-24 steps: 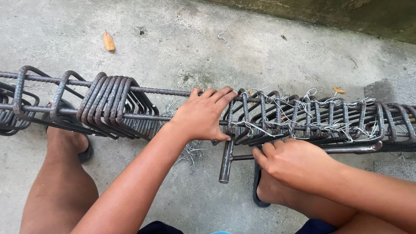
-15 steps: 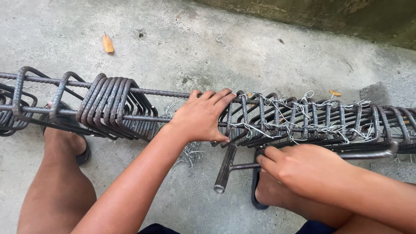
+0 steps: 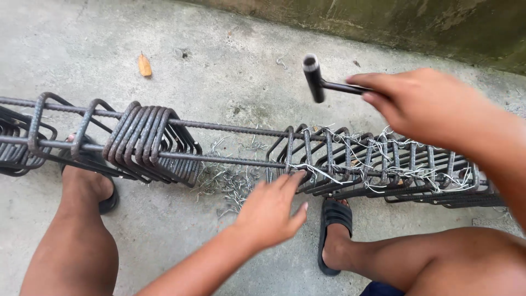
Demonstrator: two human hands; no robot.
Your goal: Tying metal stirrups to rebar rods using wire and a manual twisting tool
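Raising a metal tool (image 3: 320, 84), right hand (image 3: 424, 104) hovers above rebar cage (image 3: 350, 161).

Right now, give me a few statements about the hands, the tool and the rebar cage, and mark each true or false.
1. The right hand holds a dark metal tool raised above the rebar cage. True.
2. The left hand grips the tool too. False: it is open, fingers spread, beside the cage's tied rings.
3. A bunch of untied rings hangs on the bars to the left. True.
4. Both feet are bare. False: they wear black sandals.
5. A dry leaf lies on the concrete. True.
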